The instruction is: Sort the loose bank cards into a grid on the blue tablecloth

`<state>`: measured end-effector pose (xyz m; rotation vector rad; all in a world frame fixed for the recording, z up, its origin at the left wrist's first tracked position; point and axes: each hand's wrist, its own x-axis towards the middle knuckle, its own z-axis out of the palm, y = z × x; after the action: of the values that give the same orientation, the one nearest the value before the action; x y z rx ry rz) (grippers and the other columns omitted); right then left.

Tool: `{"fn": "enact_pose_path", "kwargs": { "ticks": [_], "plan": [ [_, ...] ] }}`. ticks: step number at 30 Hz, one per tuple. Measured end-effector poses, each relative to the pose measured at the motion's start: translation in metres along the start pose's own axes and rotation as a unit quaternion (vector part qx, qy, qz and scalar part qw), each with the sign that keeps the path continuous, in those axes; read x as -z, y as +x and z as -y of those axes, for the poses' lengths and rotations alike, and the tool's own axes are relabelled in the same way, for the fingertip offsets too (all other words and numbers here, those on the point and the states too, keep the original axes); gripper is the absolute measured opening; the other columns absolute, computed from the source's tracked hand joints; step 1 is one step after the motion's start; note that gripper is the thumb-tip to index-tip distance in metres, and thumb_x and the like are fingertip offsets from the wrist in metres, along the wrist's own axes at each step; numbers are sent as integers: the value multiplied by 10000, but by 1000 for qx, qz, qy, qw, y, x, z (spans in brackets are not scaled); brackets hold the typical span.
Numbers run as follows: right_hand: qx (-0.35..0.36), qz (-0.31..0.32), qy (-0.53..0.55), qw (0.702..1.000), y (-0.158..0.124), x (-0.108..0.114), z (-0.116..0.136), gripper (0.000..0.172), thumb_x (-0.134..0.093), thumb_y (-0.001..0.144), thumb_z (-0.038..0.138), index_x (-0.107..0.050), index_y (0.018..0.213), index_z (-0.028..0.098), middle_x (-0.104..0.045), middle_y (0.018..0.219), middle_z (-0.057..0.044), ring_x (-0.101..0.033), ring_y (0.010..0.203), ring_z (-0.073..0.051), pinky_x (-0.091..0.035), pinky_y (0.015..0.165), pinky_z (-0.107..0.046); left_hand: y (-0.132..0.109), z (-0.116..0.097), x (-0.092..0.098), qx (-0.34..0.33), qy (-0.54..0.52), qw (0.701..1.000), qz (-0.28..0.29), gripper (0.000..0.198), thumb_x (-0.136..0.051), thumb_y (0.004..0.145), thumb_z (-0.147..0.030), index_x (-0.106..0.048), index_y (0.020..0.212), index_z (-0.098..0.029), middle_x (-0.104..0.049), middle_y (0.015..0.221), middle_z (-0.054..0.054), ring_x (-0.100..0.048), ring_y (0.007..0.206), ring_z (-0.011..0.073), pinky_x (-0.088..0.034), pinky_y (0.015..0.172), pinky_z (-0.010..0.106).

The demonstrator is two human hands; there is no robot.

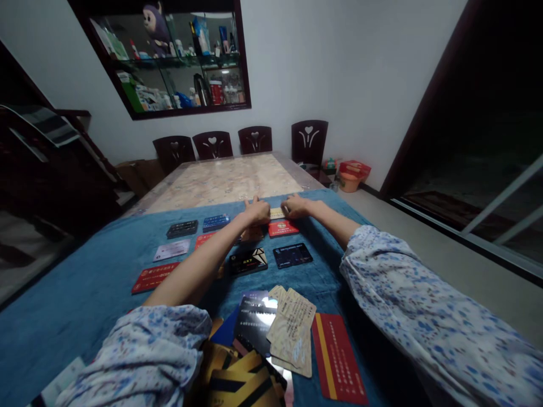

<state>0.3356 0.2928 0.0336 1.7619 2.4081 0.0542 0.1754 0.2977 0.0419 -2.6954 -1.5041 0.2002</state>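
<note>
card in pale yellow (276, 213) between left hand (258, 211) and right hand (296, 207), near the far edge of the blue cloth (89, 265), toward its far right corner. on the left, fingers bent and partly spread at one end of the card; on the right, fingers curled down at the other. cannot tell whether pinching it or only bracing its ends — too small at this reach. seems handled from two sides so as to keep it straight, printed middle left uncovered.

just nearer, a red card (283, 228); then a dark blue card (292, 255), with a black card with a white pattern (250, 261) to its left. toward the cloth's left edge, a lilac card (172, 250) and a black stack (182, 228). all set in rough rows with gaps, perhaps to keep each design readable.

at the near edge, looser: tan cards (292, 328) overlapping, a striped red card (339, 359) just beside, black-and-gold cards (237, 379) by the left sleeve (139, 356) — probably left close to the body for easy reach.
</note>
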Motion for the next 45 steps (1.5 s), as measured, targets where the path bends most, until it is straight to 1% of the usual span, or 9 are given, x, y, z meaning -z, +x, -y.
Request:
{"fn": "enact_pose_path", "kwargs": {
  "ticks": [3,10,14,18,23,29,34,39,45],
  "plan": [
    [2,7,3,1000,2,-1,1,359,-611,770,182,-718,1112,159,-670,1166,-170,-609,1103,-290,-463,939,-331,3,1,-1,-3,3,1000,14,283,-560,741,-158,-726,970,-180,-649,1203,147,-410,1243,384,-344,1000,612],
    [-13,26,9,1000,11,-5,1,377,-635,746,222,-734,1105,159,-686,1176,-153,-651,1049,-272,-516,842,-288,7,2,-2,6,16,999,43,322,-565,741,-179,-692,1037,-198,-576,1294,150,-402,1263,358,-334,1039,606],
    [-24,30,12,999,16,-6,3,403,-637,742,212,-724,1122,112,-677,1191,-191,-651,1070,-286,-524,847,-289,8,1,-2,7,18,998,52,350,-553,744,-174,-670,1073,-185,-545,1322,161,-396,1269,364,-339,1026,629],
    [-27,32,14,999,18,-5,4,399,-626,745,193,-723,1117,85,-677,1189,-214,-642,1098,-304,-524,871,-312,7,0,-1,1,19,998,61,309,-552,749,-166,-676,1033,-167,-531,1321,175,-398,1271,365,-335,1037,618],
    [-25,29,15,999,14,-4,5,389,-623,750,187,-727,1119,120,-697,1173,-181,-664,1058,-283,-526,856,-301,5,3,-1,-7,17,998,58,292,-544,753,-167,-674,1014,-183,-571,1262,154,-393,1275,350,-351,1036,592],
    [-22,0,14,1000,3,2,1,440,-602,807,229,-662,1229,123,-660,1239,-179,-637,1106,-272,-507,872,-288,3,6,0,-14,20,1000,12,333,-511,809,-177,-641,1115,-191,-563,1316,145,-340,1330,351,-318,1048,604],
    [-14,-41,19,999,-17,11,-2,579,-613,780,165,-567,1357,182,-631,1283,-136,-601,1146,-251,-486,885,-280,-17,3,6,-30,32,998,-41,420,-516,831,-152,-548,1249,-182,-487,1410,159,-286,1374,307,-299,1053,567],
    [-9,-76,22,997,-47,18,4,455,-550,826,140,-634,1268,208,-622,1280,-127,-582,1138,-258,-471,819,-289,-43,-4,6,-49,35,993,-100,380,-525,844,-143,-570,1221,-163,-551,1321,173,-329,1334,313,-315,1012,532],
    [24,-121,38,992,-81,15,10,296,-527,840,116,-703,1066,190,-683,1096,-93,-588,1025,-222,-403,729,-264,-72,-20,3,-71,26,988,-135,312,-487,858,-115,-618,1141,-136,-623,1204,167,-400,1261,314,-331,977,502]
  ]
}}
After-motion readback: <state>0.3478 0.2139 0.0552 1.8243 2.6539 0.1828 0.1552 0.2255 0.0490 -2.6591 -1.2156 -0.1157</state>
